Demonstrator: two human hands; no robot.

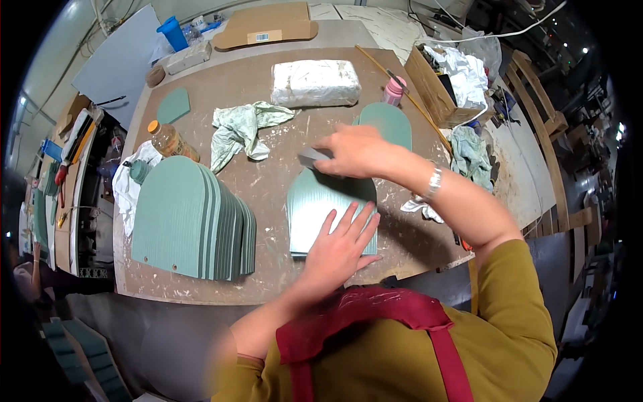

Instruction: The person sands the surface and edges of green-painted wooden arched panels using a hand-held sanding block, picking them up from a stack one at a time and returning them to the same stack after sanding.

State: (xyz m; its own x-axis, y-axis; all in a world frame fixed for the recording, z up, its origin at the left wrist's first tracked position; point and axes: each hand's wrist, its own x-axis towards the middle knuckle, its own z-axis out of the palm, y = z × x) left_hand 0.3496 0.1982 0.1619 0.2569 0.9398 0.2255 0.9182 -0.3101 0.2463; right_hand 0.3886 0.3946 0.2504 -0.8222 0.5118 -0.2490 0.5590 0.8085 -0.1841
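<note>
At the centre of the frame, a green ribbed, arch-topped panel lies beneath the spread, open fingers of the left hand. Above, the right hand grips a grey block between thumb and fingers, by the panel's rounded top.

One white bundle! Nearer than it, two hands, two big green panel stacks; rightward, one pink bottle.
</note>
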